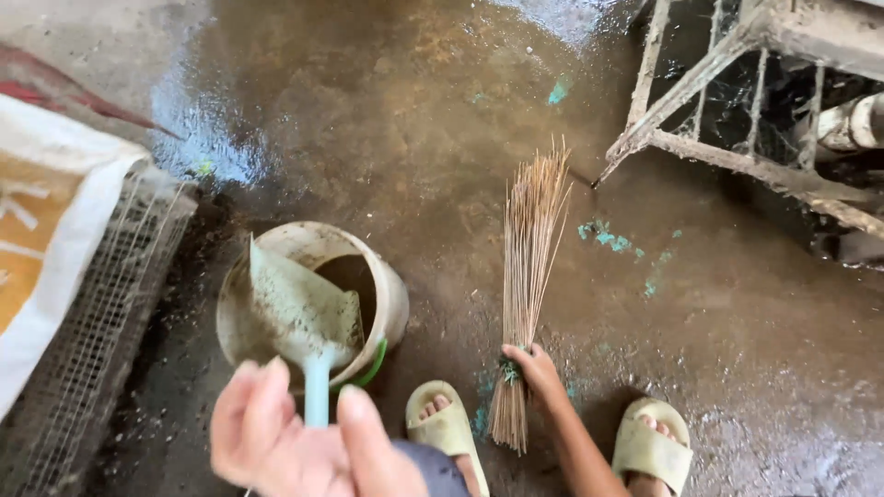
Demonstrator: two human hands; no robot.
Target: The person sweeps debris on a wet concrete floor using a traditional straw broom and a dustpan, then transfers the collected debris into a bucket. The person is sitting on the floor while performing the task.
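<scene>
Dustpan [299, 313] tipped over the bucket [387, 294], blade down inside the rim, so looks like the emptying step, muck going in. Left hand [276, 433], near and low in the scene, closed round the pale green handle, thumb and fingers wrapped. Right hand [534, 373] clamped tight on the bound neck of a stick broom [529, 267], bristles fanned out far across the wet floor [442, 120]. Probably calls for a good shake of the pan, then back down flat by the broom. Slippers [447, 428] planted either side. Mesh cage [101, 304] and sack [46, 212] left, dirty frame [718, 152] far right.
</scene>
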